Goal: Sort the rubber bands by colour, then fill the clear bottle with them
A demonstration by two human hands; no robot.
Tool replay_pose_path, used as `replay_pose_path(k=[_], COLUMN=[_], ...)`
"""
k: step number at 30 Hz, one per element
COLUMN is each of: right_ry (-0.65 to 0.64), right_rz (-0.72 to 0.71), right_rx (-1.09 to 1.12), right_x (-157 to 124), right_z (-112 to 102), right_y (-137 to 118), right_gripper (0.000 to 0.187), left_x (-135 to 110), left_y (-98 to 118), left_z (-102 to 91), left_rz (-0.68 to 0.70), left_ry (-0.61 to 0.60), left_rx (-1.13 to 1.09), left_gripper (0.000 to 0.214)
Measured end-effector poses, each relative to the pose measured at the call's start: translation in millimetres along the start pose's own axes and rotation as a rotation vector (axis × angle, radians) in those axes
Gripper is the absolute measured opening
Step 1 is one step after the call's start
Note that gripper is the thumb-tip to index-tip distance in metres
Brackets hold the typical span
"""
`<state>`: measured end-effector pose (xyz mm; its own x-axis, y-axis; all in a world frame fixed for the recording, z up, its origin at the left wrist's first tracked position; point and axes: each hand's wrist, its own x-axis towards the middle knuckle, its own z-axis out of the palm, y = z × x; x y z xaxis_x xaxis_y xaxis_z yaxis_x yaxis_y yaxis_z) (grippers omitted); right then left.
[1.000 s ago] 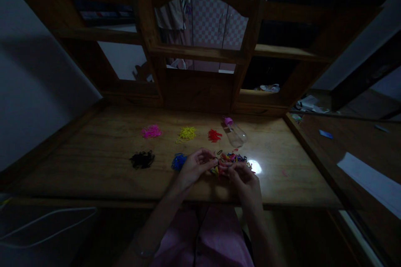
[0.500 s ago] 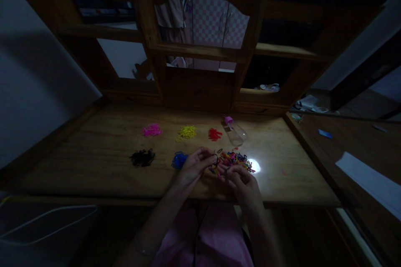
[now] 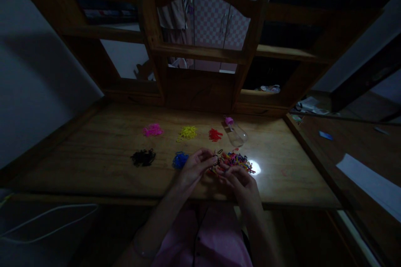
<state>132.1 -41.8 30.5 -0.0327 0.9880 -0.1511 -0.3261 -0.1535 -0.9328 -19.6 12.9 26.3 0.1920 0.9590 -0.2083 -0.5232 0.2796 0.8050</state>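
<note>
My left hand (image 3: 196,167) is closed in a pinch, with a small black rubber band (image 3: 216,158) at thumb and fingertip. Just to its right, my right hand (image 3: 239,178) has thumb and fingers pressed together over the near edge of a mixed-colour pile of small rubber bands (image 3: 236,160). Something dark shows at its fingertips, too small to make out. A blue pile (image 3: 179,159) lies beside my left hand, partly covered by it. Farther off are a red pile (image 3: 215,135), a yellow pile (image 3: 188,132), a pink pile (image 3: 153,129) and a black pile (image 3: 143,157).
Behind the mixed pile, a clear bottle with a pink cap (image 3: 237,134) lies on the wooden desk (image 3: 103,146). A bright light spot (image 3: 255,167) falls right of the pile. Wooden shelving (image 3: 200,52) rises at the back; white paper (image 3: 369,181) lies on the right-hand surface.
My right hand's fingers have shifted slightly at the near edge of the mixed pile. My left hand keeps its pinch, and the sorted piles stay as they were.
</note>
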Motion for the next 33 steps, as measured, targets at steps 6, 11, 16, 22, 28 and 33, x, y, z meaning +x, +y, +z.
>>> replay_pose_path(k=[6,11,16,22,28,33], right_ry=[0.065,0.146,0.227,0.281,0.375,0.364], right_rz=[-0.074,-0.132,-0.144,-0.11,-0.139,-0.152], right_rx=[-0.118,-0.218,-0.313,-0.362,-0.411,-0.408], right_x=[-1,1,2,0,-1,-2], right_z=[-11,-24,-28,-33,-26,-24], right_y=[2,5,6,10,5,3], right_gripper=[0.014,0.016,0.021,0.024,0.026,0.026], left_x=[-13,-31,-47,-57,-64,-66], left_y=[24,65,89,98,111,120], left_z=[-12.6,-72.1,-159.1,-198.3,-180.9,-183.5], left_rz=[0.177,0.383,0.393,0.299,0.241,0.265], left_ry=[0.118,0.407,0.618,0.634,0.684,0.657], left_rx=[0.221,0.54,0.769,0.93,1.013,1.019], left_gripper=[0.028,0.03,0.037,0.043,0.041,0.039])
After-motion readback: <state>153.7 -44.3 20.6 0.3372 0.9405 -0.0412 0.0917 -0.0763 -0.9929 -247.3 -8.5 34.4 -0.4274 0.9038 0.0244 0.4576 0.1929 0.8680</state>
